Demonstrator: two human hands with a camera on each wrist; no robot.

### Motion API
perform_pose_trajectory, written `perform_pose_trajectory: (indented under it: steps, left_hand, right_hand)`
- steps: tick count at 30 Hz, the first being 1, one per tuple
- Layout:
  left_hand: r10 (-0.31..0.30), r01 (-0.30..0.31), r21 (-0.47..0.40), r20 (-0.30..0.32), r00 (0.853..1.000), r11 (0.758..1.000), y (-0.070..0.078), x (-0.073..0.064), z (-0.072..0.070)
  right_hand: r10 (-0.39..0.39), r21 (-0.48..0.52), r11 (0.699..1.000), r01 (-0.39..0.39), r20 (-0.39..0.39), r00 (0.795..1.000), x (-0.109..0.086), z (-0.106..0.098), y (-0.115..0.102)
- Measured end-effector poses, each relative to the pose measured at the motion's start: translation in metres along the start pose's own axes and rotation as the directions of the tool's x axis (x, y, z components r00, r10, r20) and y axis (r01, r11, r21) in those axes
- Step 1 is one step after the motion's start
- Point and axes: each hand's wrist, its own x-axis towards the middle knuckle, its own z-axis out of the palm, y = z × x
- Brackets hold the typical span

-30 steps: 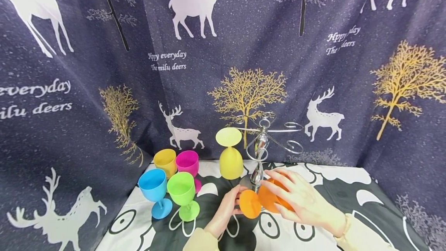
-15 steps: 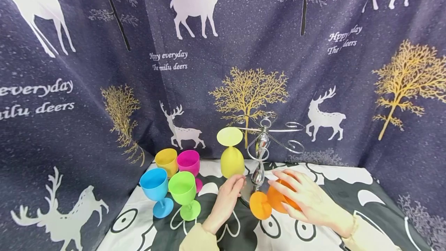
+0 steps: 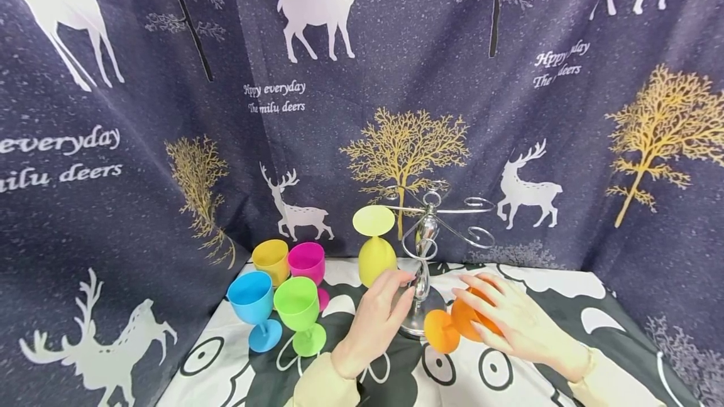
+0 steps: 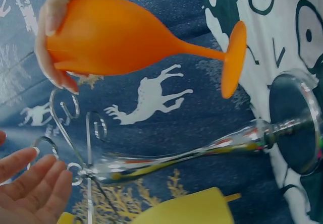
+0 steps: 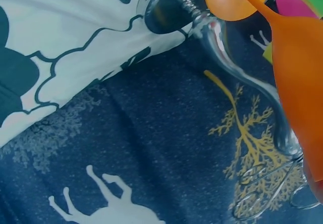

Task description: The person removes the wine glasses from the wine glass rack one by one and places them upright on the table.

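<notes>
My right hand [image 3: 523, 331] grips an orange goblet [image 4: 116, 37] round its bowl, fingers near the rim. The goblet lies tilted, its foot [image 3: 442, 331] toward the left and in front of the chrome stand's base [image 3: 413, 324]. Left of the stand's stem [image 3: 425, 237], my left hand [image 3: 376, 319] holds nothing; its relaxed fingers [image 4: 38, 183] reach toward the stem. Just behind that hand, a yellow goblet [image 3: 376, 259] hangs upside down from one of the stand's curled arms. In the right wrist view, the orange bowl [image 5: 303, 82] fills the right edge.
At the left stand upright blue [image 3: 249, 297], green [image 3: 296, 303], magenta [image 3: 307, 259] and amber [image 3: 270, 259] goblets. Several curled wire arms [image 3: 477, 237] spread from the stand's top. A dark deer-print curtain [image 3: 317, 143] hangs behind the patterned cloth [image 3: 565, 287].
The right hand has shifted right with the orange goblet, away from the stand. My left hand has come away from beside the goblet's foot and risen toward the stem.
</notes>
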Motion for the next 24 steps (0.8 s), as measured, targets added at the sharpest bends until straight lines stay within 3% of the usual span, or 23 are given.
perform_pose_trajectory:
  steps: [5,11,14,17,24]
  left_hand:
    - [0.179,-0.177,0.069,-0.019,0.984,0.982,0.005,0.015,-0.002]
    - [0.364,-0.358,0.119,-0.024,0.931,0.926,0.009,0.036,-0.007]
    - [0.4,-0.393,0.151,-0.021,0.916,0.907,0.01,0.045,-0.007]
    - [0.413,-0.404,0.173,-0.015,0.911,0.898,0.008,0.053,-0.005]
    - [0.399,-0.398,0.232,0.044,0.916,0.888,0.0,0.069,0.002]
  right_hand:
    - [0.028,-0.017,0.999,-0.028,0.017,0.999,-0.007,-0.001,0.007]
    - [0.044,-0.029,0.999,-0.043,0.02,0.999,-0.017,-0.001,0.015]
    - [0.05,-0.037,0.998,-0.049,0.021,0.999,-0.021,-0.002,0.019]
    - [0.073,-0.051,0.996,-0.071,0.038,0.997,-0.025,-0.003,0.022]
    - [0.105,-0.1,0.99,-0.099,0.052,0.993,-0.032,-0.006,0.032]
